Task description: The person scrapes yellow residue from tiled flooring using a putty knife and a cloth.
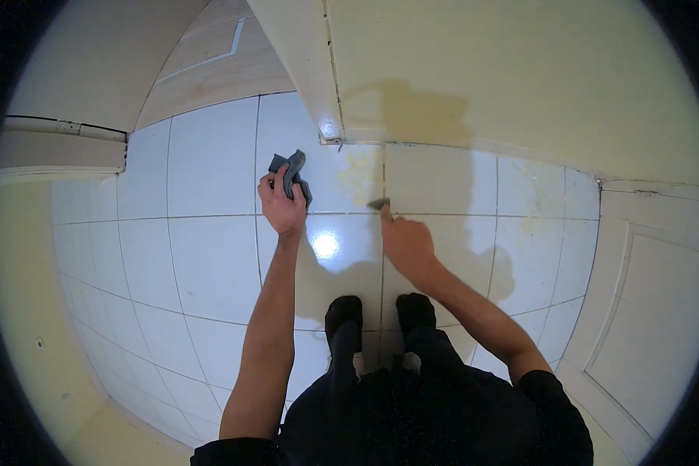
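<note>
My left hand [284, 203] is closed on a crumpled dark grey cloth [295, 172], low over the white floor tiles and left of the wall corner. My right hand [408, 245] is shut around a small scraper; only its short dark blade [378, 203] shows past my fingers, and its handle is hidden in my grip. The blade points left, near a tile joint. Just beyond it, a yellowish stain [357, 177] marks the tile between my two hands.
A yellow wall [520, 78] rises ahead, with a door frame edge [318, 78] beside it. More yellowish marks [547, 186] lie on the tiles at right, near a white panelled door [637, 303]. My dark-socked feet [343, 311] stand on the tiles [210, 256].
</note>
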A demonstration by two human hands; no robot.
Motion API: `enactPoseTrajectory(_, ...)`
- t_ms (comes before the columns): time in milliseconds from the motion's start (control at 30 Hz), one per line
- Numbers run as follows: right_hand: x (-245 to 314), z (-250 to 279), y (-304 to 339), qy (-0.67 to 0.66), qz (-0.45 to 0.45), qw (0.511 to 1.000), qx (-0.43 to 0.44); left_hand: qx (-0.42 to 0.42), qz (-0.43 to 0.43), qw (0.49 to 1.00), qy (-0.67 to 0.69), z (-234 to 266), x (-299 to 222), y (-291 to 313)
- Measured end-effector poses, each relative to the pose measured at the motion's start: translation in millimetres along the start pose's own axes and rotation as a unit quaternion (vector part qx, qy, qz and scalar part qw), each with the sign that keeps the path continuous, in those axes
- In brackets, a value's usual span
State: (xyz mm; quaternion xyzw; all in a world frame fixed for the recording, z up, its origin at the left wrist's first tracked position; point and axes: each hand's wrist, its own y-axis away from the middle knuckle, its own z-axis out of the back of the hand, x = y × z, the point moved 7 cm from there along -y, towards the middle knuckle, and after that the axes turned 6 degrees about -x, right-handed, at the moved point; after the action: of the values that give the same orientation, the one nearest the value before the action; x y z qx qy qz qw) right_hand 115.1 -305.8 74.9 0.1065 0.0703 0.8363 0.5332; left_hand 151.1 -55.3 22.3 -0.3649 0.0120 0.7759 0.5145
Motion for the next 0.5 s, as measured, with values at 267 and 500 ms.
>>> enactPoseTrajectory(267, 42.4, -28.6, 15.2, -0.036, -0.087, 0.995, -0.009, -0.006, -0.008, 1.000, -0.007, 1.2, -2.8, -1.7)
enactPoseTrajectory(500, 67.5, -42.0, 10.5, 0.200, -0.003, 0.978, 0.054, -0.012, -0.016, 1.000, -0.010, 2.2, -2.3, -0.3)
